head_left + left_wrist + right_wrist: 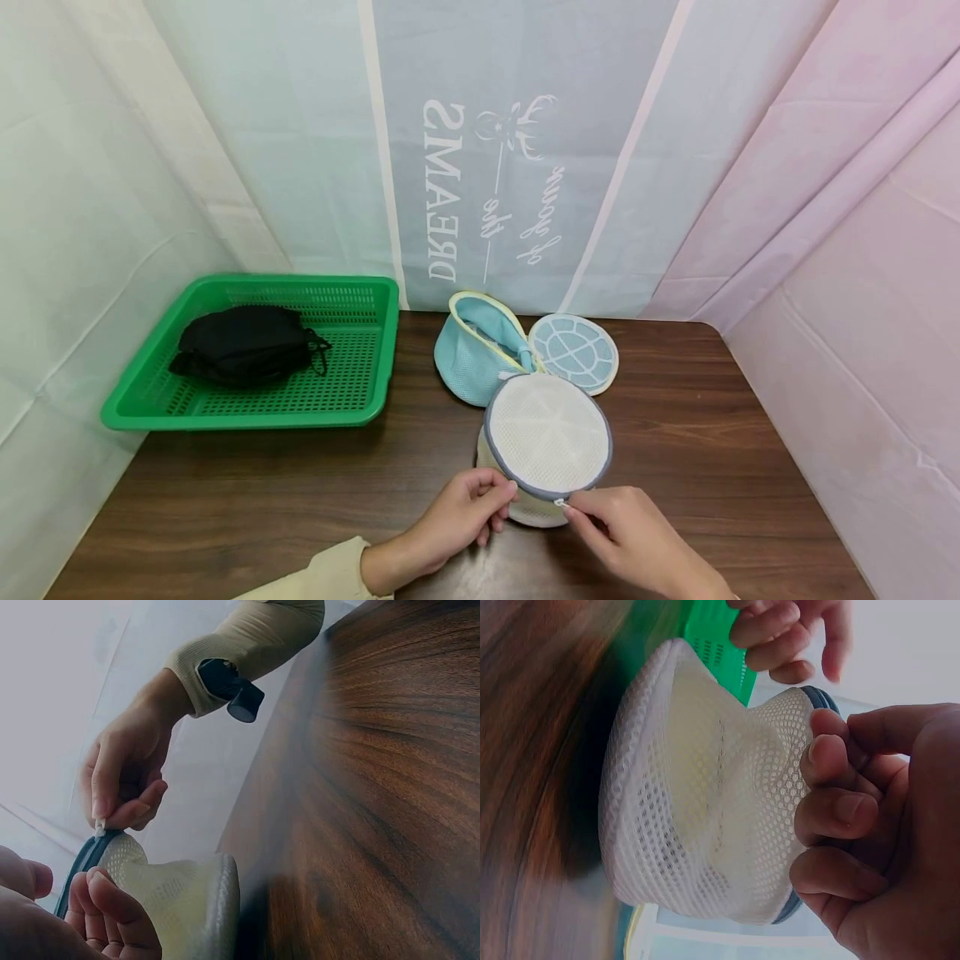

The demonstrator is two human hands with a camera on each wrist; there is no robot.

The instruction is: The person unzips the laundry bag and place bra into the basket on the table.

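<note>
A white mesh laundry bag (549, 433) with a dark grey zipped rim stands on the table, its round lid facing up. At the near side of that rim, my right hand (633, 533) pinches the small white zipper pull (560, 502) between thumb and forefinger. My left hand (463, 512) is at the rim's left front, its thumb tip close to the edge. In the left wrist view, a gap shows between the left thumb (34, 879) and the loosely bent fingers (112, 904). The bag's mesh side (705, 795) bulges and creases in the right wrist view.
Behind the bag lie a blue mesh bag (472, 358) with yellow trim, its mouth gaping, and a round blue-and-white mesh piece (576, 352). On the left, a green plastic basket (386, 350) holds a black drawstring pouch (243, 343). Printed cloth (525, 50) hangs along the table's back.
</note>
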